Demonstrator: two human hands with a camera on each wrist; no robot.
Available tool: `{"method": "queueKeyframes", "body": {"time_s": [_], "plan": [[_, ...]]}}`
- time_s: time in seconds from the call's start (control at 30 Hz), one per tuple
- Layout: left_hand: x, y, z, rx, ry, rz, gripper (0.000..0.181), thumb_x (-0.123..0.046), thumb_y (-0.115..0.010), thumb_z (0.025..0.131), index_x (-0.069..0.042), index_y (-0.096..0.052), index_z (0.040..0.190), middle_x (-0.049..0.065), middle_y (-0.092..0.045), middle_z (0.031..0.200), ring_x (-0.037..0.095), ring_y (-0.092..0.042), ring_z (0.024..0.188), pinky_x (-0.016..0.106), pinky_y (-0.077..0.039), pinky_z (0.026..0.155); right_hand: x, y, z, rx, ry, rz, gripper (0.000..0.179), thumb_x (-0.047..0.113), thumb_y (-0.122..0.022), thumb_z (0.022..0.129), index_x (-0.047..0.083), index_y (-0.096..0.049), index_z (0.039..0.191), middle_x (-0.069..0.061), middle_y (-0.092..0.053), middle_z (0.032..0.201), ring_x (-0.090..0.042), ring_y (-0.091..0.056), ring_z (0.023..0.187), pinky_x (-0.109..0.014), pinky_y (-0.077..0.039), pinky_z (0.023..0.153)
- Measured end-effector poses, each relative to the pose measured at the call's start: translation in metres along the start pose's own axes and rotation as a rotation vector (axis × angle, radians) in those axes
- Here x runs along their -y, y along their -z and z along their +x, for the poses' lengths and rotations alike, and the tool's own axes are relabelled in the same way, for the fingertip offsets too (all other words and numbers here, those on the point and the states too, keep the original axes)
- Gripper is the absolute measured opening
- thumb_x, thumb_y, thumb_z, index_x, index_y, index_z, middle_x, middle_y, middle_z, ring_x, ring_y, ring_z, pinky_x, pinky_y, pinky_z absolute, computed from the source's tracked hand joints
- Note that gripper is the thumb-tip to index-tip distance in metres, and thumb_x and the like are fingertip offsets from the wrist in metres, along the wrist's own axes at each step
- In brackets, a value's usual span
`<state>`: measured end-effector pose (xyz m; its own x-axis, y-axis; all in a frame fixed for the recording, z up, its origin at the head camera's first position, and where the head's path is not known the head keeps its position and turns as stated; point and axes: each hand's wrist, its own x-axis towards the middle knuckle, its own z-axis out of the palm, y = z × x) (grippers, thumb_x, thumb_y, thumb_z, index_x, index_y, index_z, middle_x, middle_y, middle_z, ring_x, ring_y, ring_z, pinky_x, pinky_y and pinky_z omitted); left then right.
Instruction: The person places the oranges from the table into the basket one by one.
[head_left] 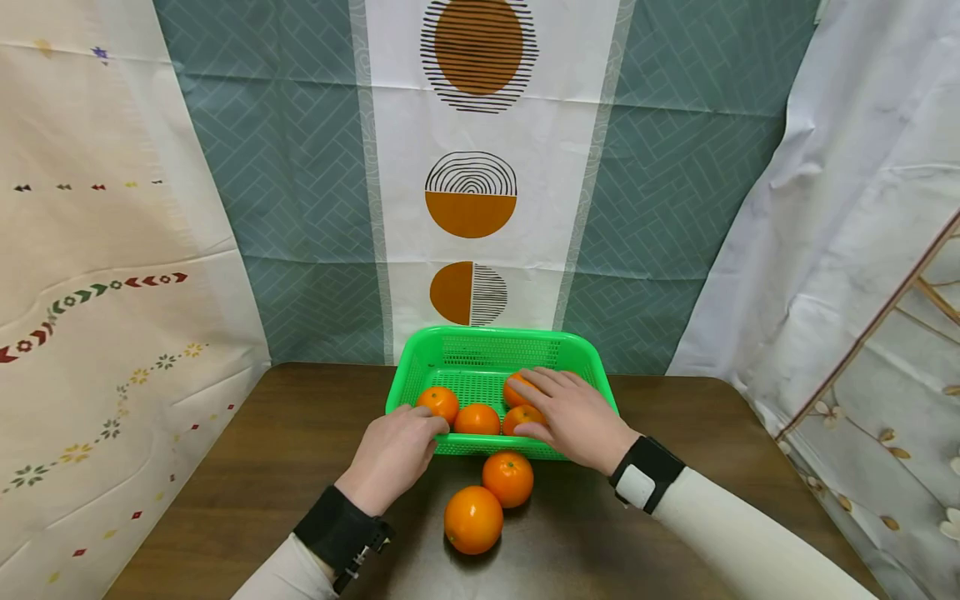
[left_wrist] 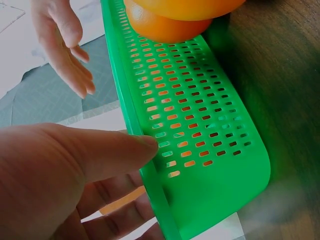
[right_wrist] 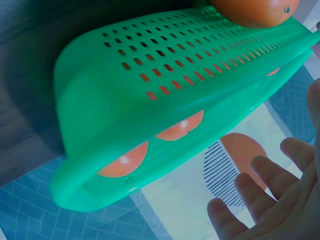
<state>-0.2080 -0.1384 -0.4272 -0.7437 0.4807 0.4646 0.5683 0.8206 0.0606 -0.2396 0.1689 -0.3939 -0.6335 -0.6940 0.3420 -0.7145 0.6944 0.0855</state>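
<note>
A green perforated plastic basket [head_left: 495, 333] stands at the back of the table with several oranges [head_left: 477, 420] in it. My left hand [head_left: 396, 450] pinches its front rim near the left corner; in the left wrist view the thumb [left_wrist: 120, 152] lies on the outer wall and the fingers are behind the rim. Over the basket's right half hovers my right hand [head_left: 577, 412], fingers spread and loosely extended, partly covering two oranges [head_left: 516, 392]. The right wrist view shows those fingers [right_wrist: 260, 185] with nothing between them. Outside, before the front wall, sit two more oranges [head_left: 473, 521].
The brown wooden table [head_left: 315, 425] extends to both sides of the basket. A patterned cloth [head_left: 472, 275] hangs right behind it, with further cloths at left [head_left: 135, 333] and right [head_left: 847, 275]. Black bands with small devices are on both wrists.
</note>
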Motion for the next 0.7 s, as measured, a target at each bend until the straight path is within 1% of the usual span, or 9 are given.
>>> {"method": "queueKeyframes", "body": {"time_s": [0.2, 0.33, 0.5, 0.7], "plan": [[0.000, 0.000, -0.001, -0.003, -0.001, 0.002, 0.025, -0.001, -0.093, 0.083, -0.019, -0.078, 0.093, -0.005, -0.064, 0.083, 0.020, -0.057, 0.074, 0.030, -0.049, 0.058, 0.002, -0.002, -0.019, -0.015, -0.010, -0.022, 0.071, 0.052, -0.072, 0.105, 0.011, -0.057, 0.161, -0.017, -0.053, 0.165, -0.041, -0.049, 0.153, -0.059, -0.039, 0.123], [0.000, 0.000, -0.001, -0.001, -0.001, 0.001, 0.025, -0.001, -0.093, 0.084, -0.019, -0.078, 0.093, -0.005, -0.064, 0.083, 0.020, -0.057, 0.074, 0.031, -0.049, 0.058, 0.003, -0.006, -0.034, -0.040, -0.011, -0.046, 0.073, 0.054, -0.072, 0.104, 0.011, -0.057, 0.162, -0.016, -0.050, 0.167, -0.040, -0.046, 0.155, -0.060, -0.039, 0.124], [0.000, 0.000, 0.000, 0.009, 0.005, 0.004, 0.024, -0.002, -0.092, 0.085, -0.020, -0.078, 0.094, -0.005, -0.065, 0.084, 0.020, -0.058, 0.074, 0.032, -0.050, 0.058, 0.003, -0.009, -0.052, -0.087, -0.036, -0.044, 0.074, 0.053, -0.076, 0.102, 0.011, -0.058, 0.160, -0.015, -0.056, 0.163, -0.039, -0.050, 0.152, -0.060, -0.041, 0.122], [0.000, 0.001, 0.001, 0.023, 0.009, 0.004, 0.024, -0.002, -0.092, 0.085, -0.020, -0.078, 0.093, -0.005, -0.064, 0.084, 0.019, -0.056, 0.074, 0.031, -0.049, 0.059, 0.002, -0.013, -0.070, -0.085, -0.104, -0.038, 0.073, 0.055, -0.075, 0.102, 0.013, -0.059, 0.159, -0.013, -0.058, 0.161, -0.036, -0.051, 0.151, -0.060, -0.041, 0.122]]}}
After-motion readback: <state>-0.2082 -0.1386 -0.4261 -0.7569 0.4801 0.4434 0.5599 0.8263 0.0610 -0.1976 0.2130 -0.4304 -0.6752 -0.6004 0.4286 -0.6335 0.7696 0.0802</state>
